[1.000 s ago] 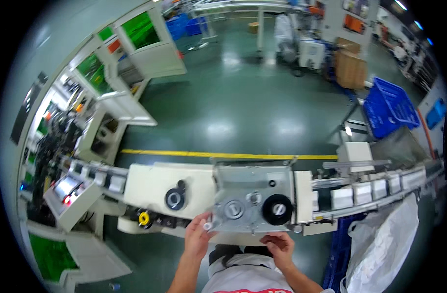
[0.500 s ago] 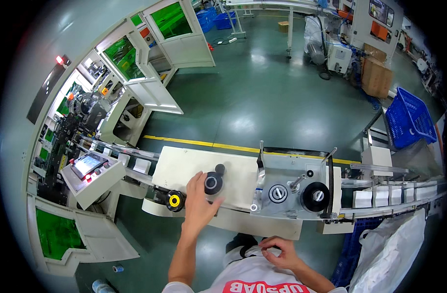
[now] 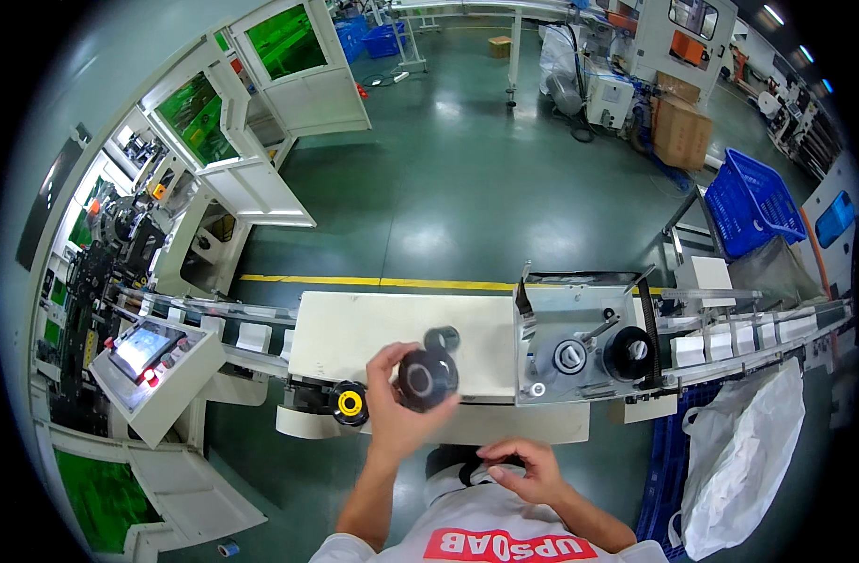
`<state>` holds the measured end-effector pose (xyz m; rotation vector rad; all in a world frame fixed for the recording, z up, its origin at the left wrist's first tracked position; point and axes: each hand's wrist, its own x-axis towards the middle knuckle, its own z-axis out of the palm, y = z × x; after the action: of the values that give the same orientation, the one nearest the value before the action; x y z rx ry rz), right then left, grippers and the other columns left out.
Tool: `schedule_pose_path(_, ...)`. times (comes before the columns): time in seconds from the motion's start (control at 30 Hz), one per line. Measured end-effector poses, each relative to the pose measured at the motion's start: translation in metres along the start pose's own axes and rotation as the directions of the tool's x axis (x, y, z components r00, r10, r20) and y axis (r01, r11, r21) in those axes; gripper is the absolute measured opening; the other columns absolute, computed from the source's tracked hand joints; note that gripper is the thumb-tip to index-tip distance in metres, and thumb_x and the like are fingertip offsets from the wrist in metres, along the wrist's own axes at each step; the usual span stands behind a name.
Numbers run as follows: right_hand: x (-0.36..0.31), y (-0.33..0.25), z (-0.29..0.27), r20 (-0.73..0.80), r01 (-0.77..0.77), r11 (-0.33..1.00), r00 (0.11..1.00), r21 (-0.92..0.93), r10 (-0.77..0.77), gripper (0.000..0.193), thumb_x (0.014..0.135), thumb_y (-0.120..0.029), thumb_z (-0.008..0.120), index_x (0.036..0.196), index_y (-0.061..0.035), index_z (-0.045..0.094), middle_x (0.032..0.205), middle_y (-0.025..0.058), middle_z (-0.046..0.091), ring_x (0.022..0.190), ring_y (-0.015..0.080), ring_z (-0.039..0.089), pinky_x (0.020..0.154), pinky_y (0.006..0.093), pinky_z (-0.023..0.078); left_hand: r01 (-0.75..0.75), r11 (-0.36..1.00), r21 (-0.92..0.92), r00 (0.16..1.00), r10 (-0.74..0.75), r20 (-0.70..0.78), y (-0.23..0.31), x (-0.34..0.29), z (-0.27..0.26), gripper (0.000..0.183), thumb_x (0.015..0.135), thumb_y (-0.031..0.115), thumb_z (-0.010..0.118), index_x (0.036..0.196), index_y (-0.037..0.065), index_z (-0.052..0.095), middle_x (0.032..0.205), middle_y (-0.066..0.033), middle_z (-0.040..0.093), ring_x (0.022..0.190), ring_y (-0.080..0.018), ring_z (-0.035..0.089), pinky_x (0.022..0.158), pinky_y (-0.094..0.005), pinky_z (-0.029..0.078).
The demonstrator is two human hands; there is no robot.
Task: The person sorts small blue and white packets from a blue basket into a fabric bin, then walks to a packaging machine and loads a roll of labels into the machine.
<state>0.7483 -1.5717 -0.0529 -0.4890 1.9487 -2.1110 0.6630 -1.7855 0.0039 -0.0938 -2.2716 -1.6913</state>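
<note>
My left hand [image 3: 403,403] is closed around a thick black disc-like piece [image 3: 429,378] with a grey ring on its top. It holds this piece over the front edge of a cream-white panel [image 3: 354,328], slightly smeared by motion. A smaller round dark piece [image 3: 442,339] shows just beyond the disc; whether the two are joined I cannot tell. Left of my wrist sits a black roller with a yellow ring [image 3: 349,403]. In front of my waist, my right hand [image 3: 528,472] hangs loosely bent with thumb and fingers apart, holding nothing visible.
Right of the panel is a grey plate with posts [image 3: 589,310], a silver knob [image 3: 569,356] and a black reel [image 3: 628,353]. A conveyor carries white packs [image 3: 719,344]. A control box with a screen [image 3: 153,352] stands left. A white sack [image 3: 744,460] and blue basket [image 3: 753,202] are right.
My left hand has shifted right and closer to me, bringing the black disc-like piece toward the panel's front edge. My right hand has loosened its fingers slightly. The whole view has shifted.
</note>
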Motion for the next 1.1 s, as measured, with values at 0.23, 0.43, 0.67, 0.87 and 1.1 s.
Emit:
schedule_pose_path(0.23, 0.042, -0.024, 0.051, -0.087, -0.03, 0.903, 0.993, 0.428, 0.074, 0.049, 0.089, -0.006, 0.06, 0.132, -0.0002, 0.036, 0.119, 0.0112, 0.052, 0.107, 0.0141, 0.052, 0.088, 0.0299, 0.044, -0.071, 0.99, 0.118, 0.977, 0.045, 0.209, 0.032, -0.037, -0.02, 0.075, 0.057, 0.017, 0.086, 0.122, 0.007, 0.051, 0.118, -0.0121, 0.055, 0.11, -0.0312, 0.052, 0.093, -0.0392, 0.043)
schedule_pose_path(0.43, 0.032, -0.025, 0.056, 0.039, -0.199, 0.908, 0.979, 0.369, 0.199, 0.043, 0.091, -0.011, 0.06, 0.127, 0.0021, 0.04, 0.109, 0.0078, 0.058, 0.089, 0.0129, 0.058, 0.07, 0.0273, 0.049, -0.071, 0.98, -0.184, 0.966, 0.113, 0.233, 0.026, -0.072, -0.036, 0.078, 0.064, 0.011, 0.082, 0.131, 0.004, 0.042, 0.128, -0.014, 0.049, 0.116, -0.024, 0.05, 0.095, -0.036, 0.044)
schedule_pose_path(0.67, 0.013, -0.035, 0.033, 0.098, -0.06, 0.981, 0.992, -0.186, 0.079, 0.036, 0.09, -0.026, 0.062, 0.105, 0.005, 0.052, 0.072, 0.013, 0.061, 0.063, 0.0179, 0.059, 0.056, 0.0325, 0.046, 0.36, 0.924, -0.13, 0.857, -0.272, 0.438, 0.005, -0.101, -0.036, 0.06, 0.077, 0.007, 0.072, 0.128, 0.004, 0.042, 0.114, -0.0096, 0.057, 0.104, -0.0162, 0.057, 0.085, -0.03, 0.049)
schedule_pose_path(0.87, -0.029, -0.035, 0.001, 0.164, -0.215, 0.946, 0.952, -0.241, 0.258, 0.035, 0.091, -0.029, 0.058, 0.097, 0.0048, 0.051, 0.071, 0.019, 0.059, 0.063, 0.0301, 0.06, 0.059, 0.0378, 0.046, 0.532, 0.846, 0.02, 0.636, -0.415, 0.65, 0.01, -0.132, 0.001, 0.044, 0.079, 0.013, 0.071, 0.113, 0.004, 0.044, 0.099, -0.0049, 0.056, 0.089, -0.0111, 0.055, 0.075, -0.0269, 0.048)
schedule_pose_path(1.1, -0.07, -0.029, -0.017, 0.08, -0.276, 0.9, 0.944, -0.338, 0.319, 0.044, 0.09, -0.034, 0.056, 0.09, 0.009, 0.05, 0.075, 0.0274, 0.06, 0.068, 0.0431, 0.06, 0.06, 0.0441, 0.047, 0.348, 0.927, 0.143, 0.592, -0.336, 0.732, 0.011, -0.149, 0.041, 0.038, 0.08, 0.019, 0.066, 0.105, 0.0, 0.045, 0.082, -0.0143, 0.058, 0.075, -0.0213, 0.059, 0.065, -0.0347, 0.046)
